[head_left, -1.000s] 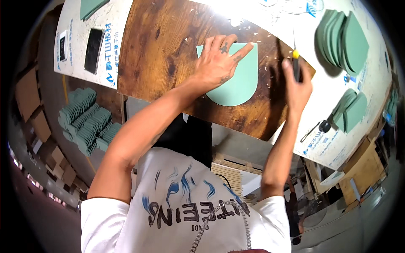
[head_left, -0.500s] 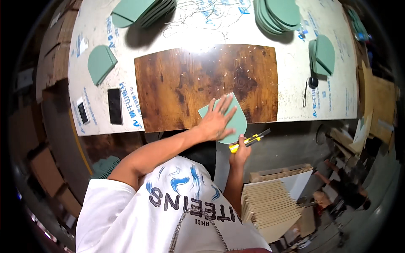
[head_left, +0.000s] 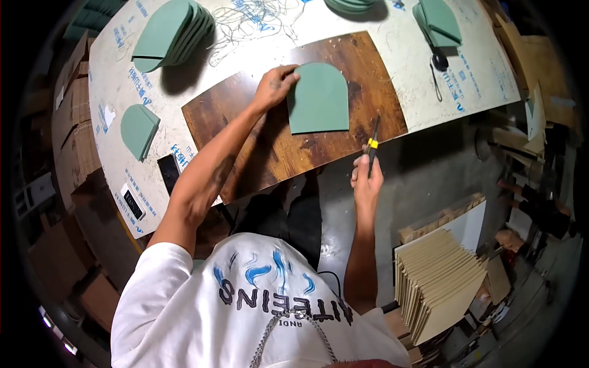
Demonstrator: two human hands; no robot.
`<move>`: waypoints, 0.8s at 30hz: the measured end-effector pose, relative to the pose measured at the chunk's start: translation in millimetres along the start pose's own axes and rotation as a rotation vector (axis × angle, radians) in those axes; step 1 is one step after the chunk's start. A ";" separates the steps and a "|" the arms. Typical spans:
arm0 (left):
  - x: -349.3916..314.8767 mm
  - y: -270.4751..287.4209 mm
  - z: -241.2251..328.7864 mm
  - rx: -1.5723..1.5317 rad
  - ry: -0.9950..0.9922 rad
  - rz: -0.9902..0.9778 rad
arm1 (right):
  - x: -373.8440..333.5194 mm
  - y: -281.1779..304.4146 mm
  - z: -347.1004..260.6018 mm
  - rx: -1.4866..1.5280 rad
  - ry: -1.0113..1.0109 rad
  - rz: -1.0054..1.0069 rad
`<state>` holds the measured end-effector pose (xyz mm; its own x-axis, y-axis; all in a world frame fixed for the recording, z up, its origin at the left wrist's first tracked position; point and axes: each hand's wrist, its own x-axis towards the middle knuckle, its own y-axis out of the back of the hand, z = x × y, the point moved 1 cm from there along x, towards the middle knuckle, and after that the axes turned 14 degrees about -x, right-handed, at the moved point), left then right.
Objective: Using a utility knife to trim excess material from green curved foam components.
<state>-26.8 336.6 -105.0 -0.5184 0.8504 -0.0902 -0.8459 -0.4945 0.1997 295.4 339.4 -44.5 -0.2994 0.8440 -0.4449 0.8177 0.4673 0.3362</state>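
A green arch-shaped panel [head_left: 320, 101] lies over the wooden board [head_left: 251, 159], its straight edge toward me and its rounded end away. My left hand [head_left: 275, 88] pinches the panel's far left edge between thumb and fingers. In my right hand [head_left: 367, 176] is a yellow and black utility knife [head_left: 372, 144], with its blade out and pointing away from me. The right hand is just off the board's near edge, to the right of the panel and apart from it.
Green panels are stacked at the far left [head_left: 172, 37] and far right [head_left: 437, 21]; a smaller pile [head_left: 139, 130] lies left. Tangled string [head_left: 251, 24], a black phone [head_left: 168, 173] and a black corded object [head_left: 440, 62] rest on the white table. Beige boards [head_left: 435, 276] stand lower right.
The panel has moved away from me and turned, its rounded end now facing away. My left hand went from lying flat on it to pinching its edge. The knife now points away instead of rightward.
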 end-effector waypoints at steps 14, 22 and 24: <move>3.2 -89.0 -10.1 0.710 -0.310 0.301 | 39.9 12.5 57.7 -0.851 0.618 0.286; 0.0 -90.4 -4.1 0.715 -0.308 0.258 | 50.5 27.6 55.5 -0.989 0.690 0.310; -0.8 -89.3 -5.2 0.741 -0.320 0.265 | 55.6 30.1 56.7 -0.979 0.711 0.291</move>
<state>48.5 379.1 -127.8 -0.5329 0.7880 0.3081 -0.3429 -0.5341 0.7728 331.2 385.4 -106.2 -0.6179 0.7617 0.1948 0.2792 -0.0189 0.9600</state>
